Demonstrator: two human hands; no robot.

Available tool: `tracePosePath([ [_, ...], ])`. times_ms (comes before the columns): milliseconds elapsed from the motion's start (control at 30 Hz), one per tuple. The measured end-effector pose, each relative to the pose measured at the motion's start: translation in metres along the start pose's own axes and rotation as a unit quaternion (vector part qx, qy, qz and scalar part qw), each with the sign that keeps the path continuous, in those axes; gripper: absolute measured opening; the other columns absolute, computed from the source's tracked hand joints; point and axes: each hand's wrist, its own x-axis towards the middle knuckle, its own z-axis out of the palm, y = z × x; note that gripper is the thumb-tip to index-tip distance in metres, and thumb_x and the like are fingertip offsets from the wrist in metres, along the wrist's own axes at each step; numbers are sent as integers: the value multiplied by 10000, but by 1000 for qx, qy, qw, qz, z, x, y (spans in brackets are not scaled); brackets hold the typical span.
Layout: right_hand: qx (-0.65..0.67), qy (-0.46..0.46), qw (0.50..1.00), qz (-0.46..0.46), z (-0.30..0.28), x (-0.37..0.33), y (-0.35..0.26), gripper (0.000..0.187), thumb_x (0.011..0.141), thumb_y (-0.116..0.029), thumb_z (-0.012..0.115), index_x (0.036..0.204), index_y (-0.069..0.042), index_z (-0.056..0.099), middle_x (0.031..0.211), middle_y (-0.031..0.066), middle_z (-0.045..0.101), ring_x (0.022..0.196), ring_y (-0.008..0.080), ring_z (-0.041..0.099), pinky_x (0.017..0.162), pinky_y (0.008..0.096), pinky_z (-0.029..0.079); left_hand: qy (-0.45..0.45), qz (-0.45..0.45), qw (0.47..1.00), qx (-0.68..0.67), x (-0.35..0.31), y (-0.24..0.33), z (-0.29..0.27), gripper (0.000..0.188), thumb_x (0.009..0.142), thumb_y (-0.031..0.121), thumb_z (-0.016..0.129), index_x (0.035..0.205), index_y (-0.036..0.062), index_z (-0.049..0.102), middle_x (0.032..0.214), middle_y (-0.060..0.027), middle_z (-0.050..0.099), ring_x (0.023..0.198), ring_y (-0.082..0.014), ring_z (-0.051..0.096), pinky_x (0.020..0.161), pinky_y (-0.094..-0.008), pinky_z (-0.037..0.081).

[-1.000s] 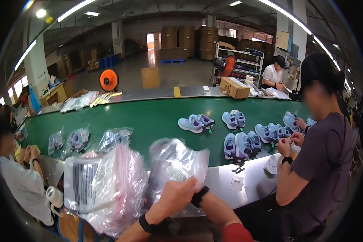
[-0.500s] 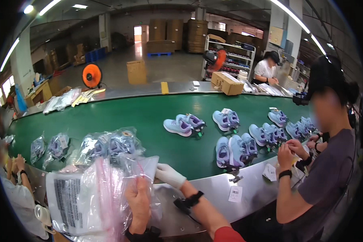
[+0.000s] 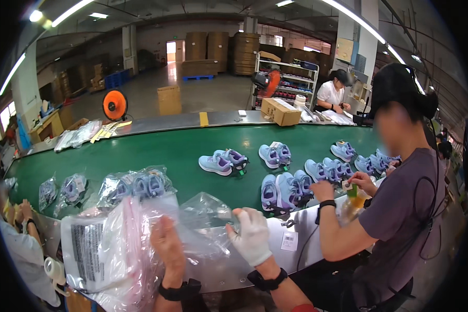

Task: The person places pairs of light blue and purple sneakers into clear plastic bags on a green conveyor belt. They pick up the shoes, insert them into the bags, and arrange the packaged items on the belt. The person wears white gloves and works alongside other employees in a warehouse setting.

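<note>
A: How are the hands?

B: Bare left hand (image 3: 167, 245): fingers nearly straight, close together. White-gloved right hand (image 3: 252, 238): thumb and bent forefinger slightly apart. Can't tell whether either grips

A: And the thin, clear plastic bag (image 3: 205, 247)?

B: Spread between them; farther off, a pair of pale-blue, lilac-lined sneakers (image 3: 217, 165) on the flat green belt (image 3: 171, 145)
</note>
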Motion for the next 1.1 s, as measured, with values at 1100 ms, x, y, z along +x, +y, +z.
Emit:
tracePosePath([
  [1100,129,-263,955,41,150,195,162,431,799,-381,659,1159,-144,638,983,115,668,925,239,648,814,380,489,60,-73,995,10,-5,-25,20,93,929,106,585,848,75,552,769,42,506,698,-40,468,613,-198,376],
])
